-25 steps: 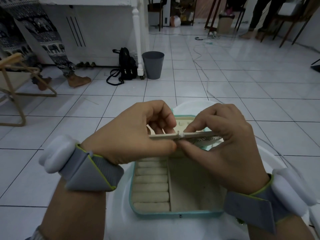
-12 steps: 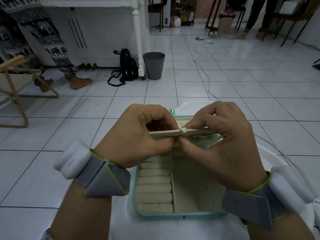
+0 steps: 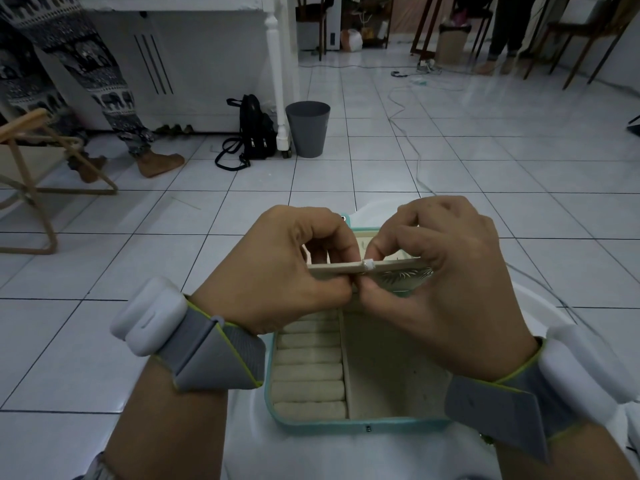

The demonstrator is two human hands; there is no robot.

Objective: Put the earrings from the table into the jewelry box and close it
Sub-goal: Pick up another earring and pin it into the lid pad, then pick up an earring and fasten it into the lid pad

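A teal jewelry box (image 3: 346, 427) lies open on the white round table (image 3: 294, 455), showing beige ring rolls on the left and an empty compartment on the right. Above it, my left hand (image 3: 277, 271) grips the left end of the box's thin beige earring panel (image 3: 332, 268), which is held level. My right hand (image 3: 443, 306) pinches a small white earring (image 3: 368, 265) at the panel's near edge, thumb below and fingers above. The lid behind my hands is mostly hidden.
Beyond the table is a white tiled floor with a grey bin (image 3: 308, 128), a black backpack (image 3: 254, 129) and a cable (image 3: 415, 161). A wooden chair (image 3: 31, 174) and a person's legs (image 3: 114, 109) are at the left.
The earring has shifted slightly right along the panel's edge with my right fingers. My left forearm has drawn in closer. The panel stays level above the box.
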